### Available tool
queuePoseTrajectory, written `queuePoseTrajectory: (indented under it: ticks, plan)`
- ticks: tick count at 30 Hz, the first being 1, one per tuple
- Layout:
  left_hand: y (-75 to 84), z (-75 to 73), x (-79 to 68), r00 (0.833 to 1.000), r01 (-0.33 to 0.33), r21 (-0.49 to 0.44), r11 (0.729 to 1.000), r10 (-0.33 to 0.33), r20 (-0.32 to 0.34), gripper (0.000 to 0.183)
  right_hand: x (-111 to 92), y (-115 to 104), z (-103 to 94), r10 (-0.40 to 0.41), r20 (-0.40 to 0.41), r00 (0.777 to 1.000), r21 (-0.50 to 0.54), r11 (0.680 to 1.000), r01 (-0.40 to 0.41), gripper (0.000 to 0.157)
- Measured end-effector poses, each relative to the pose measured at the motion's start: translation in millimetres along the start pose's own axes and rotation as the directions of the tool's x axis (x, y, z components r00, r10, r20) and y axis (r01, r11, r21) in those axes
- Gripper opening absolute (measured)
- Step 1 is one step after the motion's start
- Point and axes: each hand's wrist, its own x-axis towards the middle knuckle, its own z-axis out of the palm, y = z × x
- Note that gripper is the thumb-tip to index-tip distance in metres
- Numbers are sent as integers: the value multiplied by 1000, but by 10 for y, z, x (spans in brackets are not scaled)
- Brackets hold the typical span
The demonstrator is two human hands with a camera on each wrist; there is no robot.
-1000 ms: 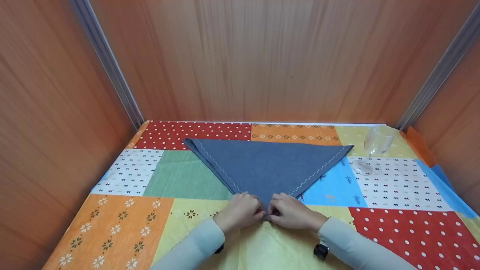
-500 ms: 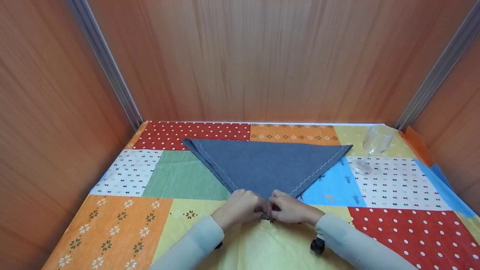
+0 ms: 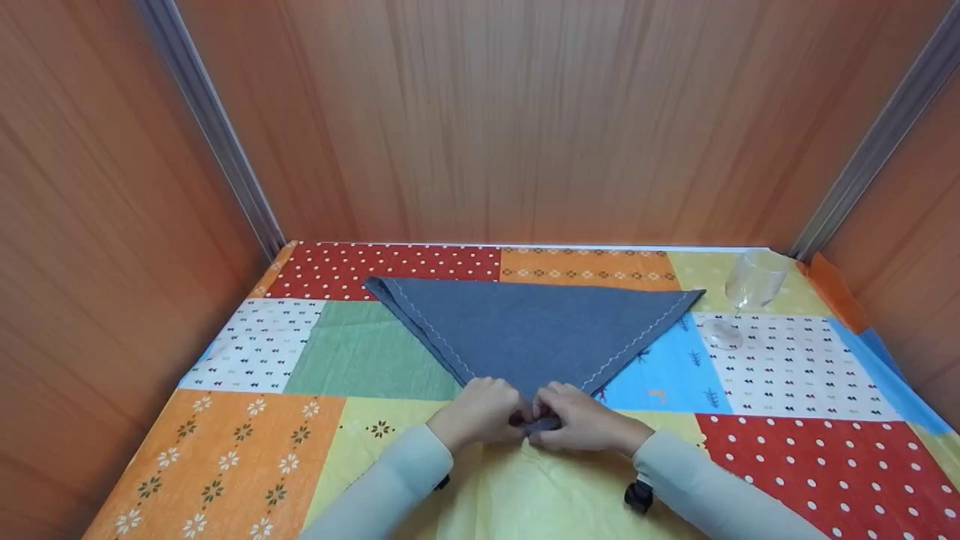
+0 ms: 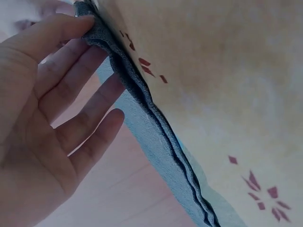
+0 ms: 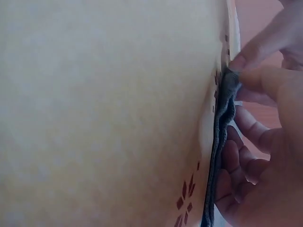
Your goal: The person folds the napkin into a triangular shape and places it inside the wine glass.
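A dark grey cloth napkin, folded into a triangle with pale zigzag stitching along its slanted sides, lies on the table with its point towards the person. Both hands meet at that near point. The left hand pinches the tip between thumb and fingers; in the left wrist view the thumb of the left hand presses on the layered edge of the napkin. From the other side the right hand pinches the same corner, which looks slightly rolled. In the right wrist view, the right hand's fingertips lie along the folded edge.
A clear stemmed glass stands upright at the back right, beyond the napkin's right corner. A patchwork tablecloth covers the table. Wood-grain panels close off the back and both sides.
The napkin's near tip has been turned up and curled between the fingers, so it reaches less far towards the person. Both hands shifted slightly; the glass has stayed put.
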Motion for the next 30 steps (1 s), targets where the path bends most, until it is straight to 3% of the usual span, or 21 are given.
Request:
queuePoseTrajectory:
  ticks: [3, 7, 16, 25, 30]
  plan:
    - [-18, -22, 21, 998, 29, -77, 997, -25, 51, 1, -3, -12, -7, -4, 7, 1000, -33, 999, 4, 23]
    - [-53, -52, 47, 991, 81, -192, 978, -58, 122, 7, -6, -21, -22, 1, 23, 1000, -46, 999, 0, 15]
    - [-183, -32, 83, 954, 248, -371, 895, -158, 256, 15, 30, 8, -27, -28, 17, 999, -40, 999, 29, 14]
    - [-227, -15, 114, 948, 292, -399, 869, -207, 242, 19, 110, 7, -83, 30, 86, 996, 21, 999, -32, 17]
    - [-221, -9, 134, 933, 345, -405, 847, -265, 242, 16, 139, 9, -93, 66, 76, 995, 19, 998, -67, 20]
